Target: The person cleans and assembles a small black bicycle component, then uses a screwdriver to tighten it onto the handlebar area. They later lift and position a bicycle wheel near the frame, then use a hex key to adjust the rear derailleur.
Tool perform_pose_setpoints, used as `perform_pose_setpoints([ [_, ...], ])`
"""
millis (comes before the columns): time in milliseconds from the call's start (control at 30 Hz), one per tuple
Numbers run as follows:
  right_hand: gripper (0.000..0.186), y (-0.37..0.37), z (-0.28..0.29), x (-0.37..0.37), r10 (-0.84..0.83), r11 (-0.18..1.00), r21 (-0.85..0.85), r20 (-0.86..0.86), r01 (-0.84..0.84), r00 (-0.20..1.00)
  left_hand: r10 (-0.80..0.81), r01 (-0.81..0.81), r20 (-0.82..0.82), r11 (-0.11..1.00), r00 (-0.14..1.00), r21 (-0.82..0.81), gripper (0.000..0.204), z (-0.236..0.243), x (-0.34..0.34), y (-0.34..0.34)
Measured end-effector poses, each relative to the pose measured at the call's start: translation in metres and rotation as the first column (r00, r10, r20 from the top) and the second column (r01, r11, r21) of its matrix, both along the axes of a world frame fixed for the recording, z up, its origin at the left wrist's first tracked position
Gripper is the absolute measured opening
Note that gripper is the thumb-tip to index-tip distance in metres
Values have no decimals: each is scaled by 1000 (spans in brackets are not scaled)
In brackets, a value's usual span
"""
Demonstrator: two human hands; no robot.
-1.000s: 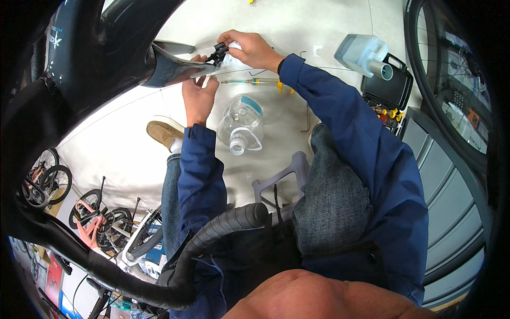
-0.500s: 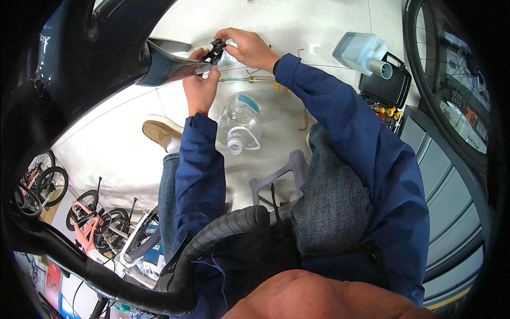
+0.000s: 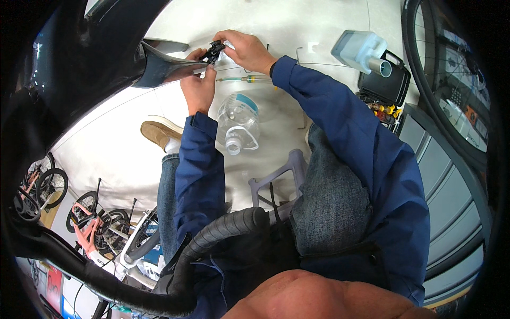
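A small black part that looks like a disc brake caliper (image 3: 214,51) sits at the tip of the glossy dark fork blade (image 3: 167,69). My right hand (image 3: 247,50) pinches it from the right between thumb and fingers. From below, my left hand (image 3: 198,91) is closed round the blade's end, its thumb and fingertips against the same part. Something white, perhaps tissue or cloth, shows beneath the right fingers. A thin syringe-like tool with a greenish tube (image 3: 241,79) lies on the floor just below the hands. The caliper's finer details are too small to make out.
On the floor stand a clear plastic jug (image 3: 238,119), a grey stool-like frame (image 3: 279,178) and a bluish container (image 3: 357,50) beside a black tool case (image 3: 383,87). A wheel (image 3: 425,80) rises at right. Taped handlebars (image 3: 223,228) cross near my lap. Several bikes stand lower left.
Both hands keep their hold on the caliper and barely shift. The whole view has slid slightly, moving the jug and container a little left.
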State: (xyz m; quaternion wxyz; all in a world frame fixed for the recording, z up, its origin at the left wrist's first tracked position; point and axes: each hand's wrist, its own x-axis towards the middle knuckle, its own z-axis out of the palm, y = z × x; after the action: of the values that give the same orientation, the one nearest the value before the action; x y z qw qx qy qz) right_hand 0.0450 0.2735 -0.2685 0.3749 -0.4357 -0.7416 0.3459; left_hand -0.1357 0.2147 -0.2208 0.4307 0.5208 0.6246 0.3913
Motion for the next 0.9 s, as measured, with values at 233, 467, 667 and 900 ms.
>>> perform_pose_setpoints([
  [233,40,4,-2,4,30,998,43,98,-34,995,-56,58,-51,998,997,31,51,-3,-2,3],
  [467,40,8,-5,5,59,997,56,44,-61,997,-129,130,48,991,990,-8,53,-2,-9,9],
  [667,45,0,-1,5,50,999,4,117,-51,992,-189,189,65,982,980,5,54,-6,-15,12],
  [900,44,2,2,3,75,995,49,157,-84,985,-150,151,32,989,988,-11,56,-7,-12,8],
])
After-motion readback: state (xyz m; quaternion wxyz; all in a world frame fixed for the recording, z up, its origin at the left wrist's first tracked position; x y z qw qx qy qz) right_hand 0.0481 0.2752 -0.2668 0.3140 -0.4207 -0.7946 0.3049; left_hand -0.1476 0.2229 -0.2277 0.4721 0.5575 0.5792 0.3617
